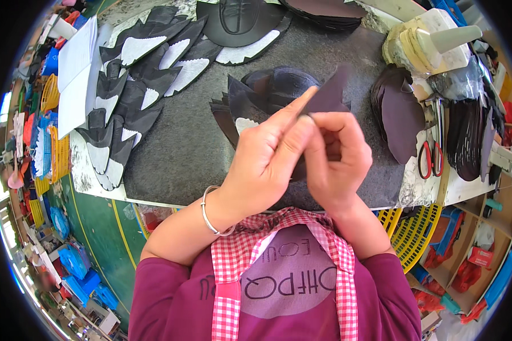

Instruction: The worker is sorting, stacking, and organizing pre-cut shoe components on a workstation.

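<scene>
Between my two hands a dark, thin shoe-upper piece [331, 94] is held up over the work mat. My left hand [261, 156] pinches its lower edge with thumb and fingers. Against it, my right hand [340, 159] closes its thumb and fingertips on the same piece; the exact grip is partly hidden. Just beyond the hands lies a pile of black shoe uppers [279, 85], partly covered by my fingers. To the right rests a stack of dark cut pieces [403, 122].
Black uppers with white patches [145, 48] overlap along the left. A whitish, stained bottle [429, 42] stands far right, with red-handled scissors [432, 153] nearer. An open notebook [77, 74] leans at the left edge. Below the table's right side is a yellow basket [421, 236].
</scene>
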{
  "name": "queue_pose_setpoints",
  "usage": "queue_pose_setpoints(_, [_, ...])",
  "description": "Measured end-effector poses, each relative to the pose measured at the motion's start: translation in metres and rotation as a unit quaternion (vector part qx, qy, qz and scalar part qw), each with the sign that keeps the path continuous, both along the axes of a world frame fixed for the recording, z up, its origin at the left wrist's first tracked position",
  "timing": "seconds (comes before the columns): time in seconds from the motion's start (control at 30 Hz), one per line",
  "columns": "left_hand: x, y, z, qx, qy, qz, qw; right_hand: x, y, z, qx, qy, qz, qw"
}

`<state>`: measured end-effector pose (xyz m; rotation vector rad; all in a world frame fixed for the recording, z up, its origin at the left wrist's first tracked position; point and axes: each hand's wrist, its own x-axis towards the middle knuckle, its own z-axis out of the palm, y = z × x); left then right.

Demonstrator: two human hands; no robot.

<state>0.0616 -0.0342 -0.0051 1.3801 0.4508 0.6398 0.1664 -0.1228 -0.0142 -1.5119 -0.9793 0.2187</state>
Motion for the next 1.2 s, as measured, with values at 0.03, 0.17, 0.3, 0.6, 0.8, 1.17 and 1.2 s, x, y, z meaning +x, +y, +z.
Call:
queue_pose_setpoints(0.03, [-0.001,0.004,-0.002,0.036,0.031,0.023,0.999,0.002,0.000,-0.001,0.004,0.059,-0.026,0.998])
queue_pose_setpoints(0.17, [-0.018,0.035,-0.005,0.030,0.049,0.059,0.997,0.014,-0.012,-0.012,0.032,-0.017,-0.097,0.995])
queue_pose_setpoints(0.3, [-0.003,0.037,0.006,-0.047,0.064,0.042,0.996,-0.001,-0.014,-0.014,0.092,-0.110,-0.008,0.990])
queue_pose_setpoints(0.6, [-0.045,0.028,-0.009,0.063,0.142,0.110,0.982,0.024,-0.012,-0.004,0.106,0.381,-0.033,0.918])
queue_pose_setpoints(0.8, [-0.141,0.054,0.003,0.176,0.330,0.073,0.925,0.069,-0.029,0.021,-0.081,0.094,0.009,0.992])
queue_pose_setpoints(1.17, [-0.125,0.053,0.059,-0.061,0.121,-0.233,0.963,0.046,-0.006,0.081,0.024,-0.446,0.079,0.891])
queue_pose_setpoints(1.2, [-0.105,0.041,0.040,-0.198,0.026,-0.207,0.958,0.033,0.000,0.066,0.071,-0.489,0.120,0.861])
